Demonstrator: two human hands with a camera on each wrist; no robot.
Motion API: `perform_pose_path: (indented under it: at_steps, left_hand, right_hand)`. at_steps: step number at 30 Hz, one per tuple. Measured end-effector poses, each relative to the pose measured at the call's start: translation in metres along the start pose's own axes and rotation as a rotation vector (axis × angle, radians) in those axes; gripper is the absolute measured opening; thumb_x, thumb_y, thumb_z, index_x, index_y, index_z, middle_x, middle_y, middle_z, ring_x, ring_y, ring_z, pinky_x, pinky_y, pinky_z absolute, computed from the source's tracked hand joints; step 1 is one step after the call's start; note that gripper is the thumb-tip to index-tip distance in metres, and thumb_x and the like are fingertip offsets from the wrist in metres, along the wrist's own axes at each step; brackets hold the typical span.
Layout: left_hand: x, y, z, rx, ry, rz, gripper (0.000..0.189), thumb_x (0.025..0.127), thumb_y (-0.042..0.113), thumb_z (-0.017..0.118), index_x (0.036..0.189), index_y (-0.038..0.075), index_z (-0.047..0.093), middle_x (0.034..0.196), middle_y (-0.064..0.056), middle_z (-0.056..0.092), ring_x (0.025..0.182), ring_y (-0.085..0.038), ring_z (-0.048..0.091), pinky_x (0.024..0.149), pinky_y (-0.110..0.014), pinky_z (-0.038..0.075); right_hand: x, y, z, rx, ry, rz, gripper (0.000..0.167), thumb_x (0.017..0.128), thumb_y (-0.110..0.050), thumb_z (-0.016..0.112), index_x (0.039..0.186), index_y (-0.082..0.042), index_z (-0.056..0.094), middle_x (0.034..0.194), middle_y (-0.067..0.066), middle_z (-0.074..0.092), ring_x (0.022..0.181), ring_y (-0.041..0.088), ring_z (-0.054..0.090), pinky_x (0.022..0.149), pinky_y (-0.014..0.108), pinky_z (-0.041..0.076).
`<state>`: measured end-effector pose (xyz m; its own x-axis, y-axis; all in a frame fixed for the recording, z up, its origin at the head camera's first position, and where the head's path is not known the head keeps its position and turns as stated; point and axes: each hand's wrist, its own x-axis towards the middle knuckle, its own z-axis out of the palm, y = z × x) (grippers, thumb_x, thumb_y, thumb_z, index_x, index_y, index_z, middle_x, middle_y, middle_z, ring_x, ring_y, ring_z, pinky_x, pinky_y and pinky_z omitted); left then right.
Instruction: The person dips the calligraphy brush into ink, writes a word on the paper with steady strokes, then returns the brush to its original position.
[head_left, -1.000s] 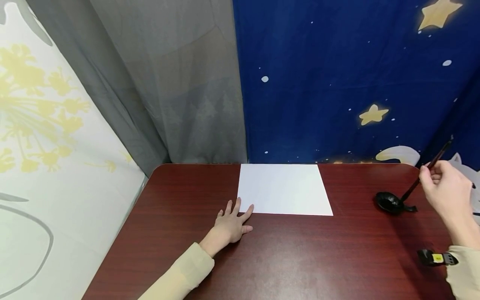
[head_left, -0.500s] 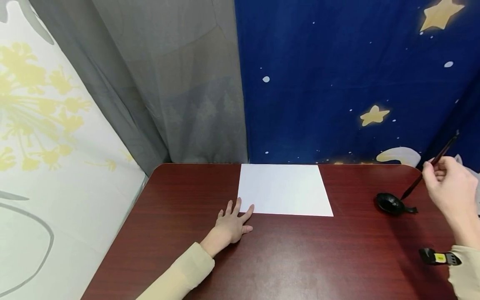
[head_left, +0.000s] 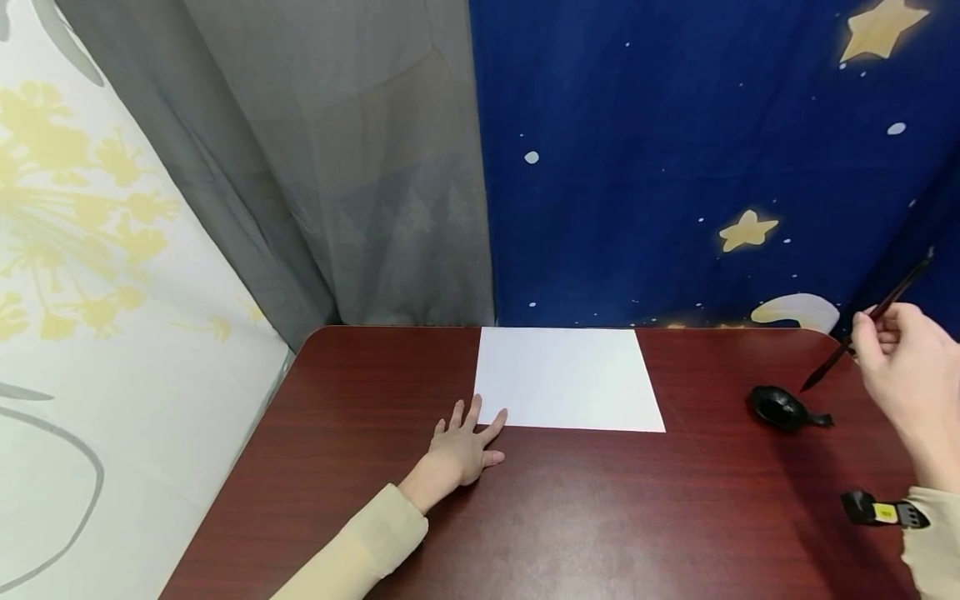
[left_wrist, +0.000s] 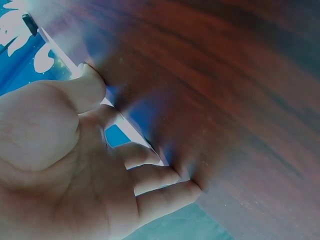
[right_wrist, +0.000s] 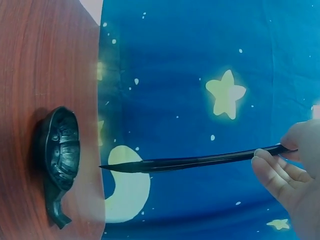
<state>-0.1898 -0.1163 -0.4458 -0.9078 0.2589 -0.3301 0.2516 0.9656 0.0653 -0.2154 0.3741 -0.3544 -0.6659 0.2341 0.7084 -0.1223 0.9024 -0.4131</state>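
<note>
A dark brush [right_wrist: 200, 161] slants tip-down beside a black dish [head_left: 780, 407], pinched between the thumb and fingers of a person's right hand [head_left: 911, 367]. The left hand [head_left: 457, 454] (fingers spread) rests at white paper's [head_left: 570, 379] near-left corner.

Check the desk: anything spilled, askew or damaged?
Nothing stands out: the paper lies flat and unmarked, the black dish sits upright with no visible spill, and the brush in the right hand looks intact.
</note>
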Motion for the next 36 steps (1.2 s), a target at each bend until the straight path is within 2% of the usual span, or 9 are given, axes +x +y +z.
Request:
perform_pose_path:
  at_steps: [6, 10, 14, 19, 25, 36]
  left_hand:
    - [0.001, -0.001, -0.001, 0.005, -0.003, -0.001, 0.064, 0.104, 0.050, 0.045, 0.162, 0.033, 0.023, 0.168, -0.011, 0.012, 0.153, -0.035, 0.013, 0.117, -0.053, 0.026]
    - [0.001, 0.000, -0.001, 0.000, 0.000, 0.003, 0.064, 0.104, 0.049, 0.045, 0.162, 0.032, 0.024, 0.168, -0.012, 0.012, 0.153, -0.035, 0.012, 0.117, -0.054, 0.026]
    - [0.000, 0.000, 0.000, -0.013, -0.001, 0.006, 0.064, 0.104, 0.048, 0.045, 0.162, 0.032, 0.024, 0.168, -0.012, 0.012, 0.153, -0.036, 0.012, 0.117, -0.054, 0.026]
    - [0.000, 0.000, -0.001, -0.022, -0.008, 0.005, 0.064, 0.104, 0.048, 0.045, 0.162, 0.032, 0.023, 0.168, -0.012, 0.010, 0.154, -0.036, 0.011, 0.117, -0.055, 0.025]
    - [0.000, 0.001, -0.004, -0.014, -0.009, -0.002, 0.064, 0.105, 0.047, 0.045, 0.162, 0.031, 0.023, 0.168, -0.013, 0.010, 0.154, -0.036, 0.011, 0.117, -0.055, 0.025]
    - [-0.001, 0.002, -0.006, -0.009, -0.016, -0.011, 0.064, 0.104, 0.047, 0.046, 0.162, 0.031, 0.025, 0.168, -0.012, 0.011, 0.153, -0.035, 0.012, 0.116, -0.054, 0.026]
  right_hand:
    - [0.004, -0.006, -0.002, 0.053, 0.003, -0.016, 0.027, 0.099, -0.009, 0.054, 0.108, 0.017, 0.059, 0.092, 0.035, 0.062, 0.074, -0.032, 0.027, 0.068, -0.002, 0.022]
    - [0.007, -0.012, -0.003, 0.026, 0.024, -0.029, 0.030, 0.100, -0.013, 0.055, 0.107, 0.015, 0.061, 0.090, 0.029, 0.062, 0.076, -0.031, 0.026, 0.068, 0.004, 0.023]
    - [0.011, -0.018, -0.004, 0.010, 0.044, -0.057, 0.031, 0.100, -0.016, 0.056, 0.105, 0.015, 0.061, 0.091, 0.030, 0.063, 0.077, -0.031, 0.025, 0.067, 0.008, 0.023]
    - [0.013, -0.024, -0.005, 0.046, 0.073, -0.068, 0.031, 0.100, -0.015, 0.057, 0.103, 0.016, 0.061, 0.090, 0.029, 0.063, 0.078, -0.031, 0.027, 0.071, 0.001, 0.021]
    - [0.016, -0.029, -0.008, 0.062, 0.069, -0.041, 0.033, 0.100, -0.016, 0.057, 0.106, 0.016, 0.062, 0.089, 0.026, 0.063, 0.075, -0.030, 0.029, 0.070, -0.002, 0.023]
    - [0.020, -0.044, -0.009, 0.073, 0.107, -0.082, 0.033, 0.102, -0.018, 0.057, 0.106, 0.015, 0.061, 0.091, 0.030, 0.065, 0.076, -0.032, 0.028, 0.071, -0.002, 0.022]
